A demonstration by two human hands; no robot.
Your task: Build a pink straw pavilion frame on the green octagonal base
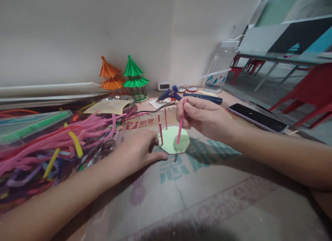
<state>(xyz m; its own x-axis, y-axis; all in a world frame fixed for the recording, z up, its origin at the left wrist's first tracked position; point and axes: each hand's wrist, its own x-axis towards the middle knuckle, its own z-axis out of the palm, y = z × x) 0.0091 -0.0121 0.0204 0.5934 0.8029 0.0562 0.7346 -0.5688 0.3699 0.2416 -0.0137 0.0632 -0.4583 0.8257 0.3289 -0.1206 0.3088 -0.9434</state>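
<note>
A pale green octagonal base (pixel 173 140) lies on the printed cardboard, with a few thin pink sticks (pixel 161 133) standing upright along its left and back edges. My left hand (pixel 141 149) is at the base's left side, its thumb along the front left edge and its other fingers curled against the rim, partly hidden. Between the thumb and fingers of my right hand (pixel 201 114) is another pink stick (pixel 181 125), slightly tilted. Its lower end is over the right part of the base, at or just above the surface; I cannot tell which.
Pink and coloured pipe cleaners (pixel 75 130) heap up at left beside a plastic case (pixel 33 127). Behind stand orange (pixel 110 75) and green (pixel 135 76) tiered models, a blue glue gun (pixel 169 93), a small clock (pixel 164 86) and a bottle (pixel 219 68). A phone (pixel 256 117) lies at right.
</note>
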